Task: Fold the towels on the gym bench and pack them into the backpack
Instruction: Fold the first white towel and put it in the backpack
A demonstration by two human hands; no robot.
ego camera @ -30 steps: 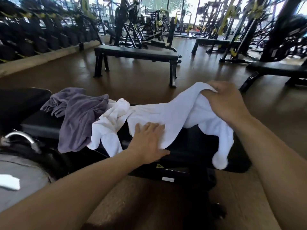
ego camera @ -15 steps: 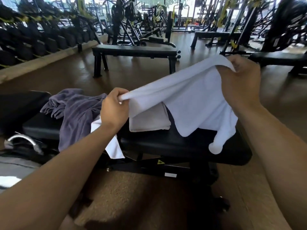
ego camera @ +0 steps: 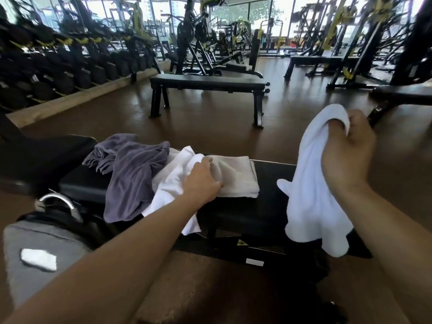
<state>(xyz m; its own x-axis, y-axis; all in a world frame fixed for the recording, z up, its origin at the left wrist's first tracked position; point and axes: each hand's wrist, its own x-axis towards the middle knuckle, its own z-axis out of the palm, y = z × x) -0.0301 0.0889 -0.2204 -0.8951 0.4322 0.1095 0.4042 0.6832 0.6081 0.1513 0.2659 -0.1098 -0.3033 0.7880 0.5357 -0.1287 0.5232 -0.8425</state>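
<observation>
Right hand (ego camera: 346, 150) grip clutches white towel (ego camera: 311, 197) aloft; left hand (ego camera: 203, 181) fingers pinch folded towel (ego camera: 236, 176) on bench (ego camera: 268, 206).

— What do we make of the white towel (ego camera: 311, 183)?
— Soft, matt terry cloth, as we see it; the grey towel (ego camera: 131, 178) left of it looks thinner and smoother, also matt.
— And the surface (ego camera: 268, 181) under them?
— We read black padded vinyl with a slight sheen. Left of it, the backpack (ego camera: 35, 242) looks like matt grey fabric with a shiny metal handle (ego camera: 57, 198).
</observation>
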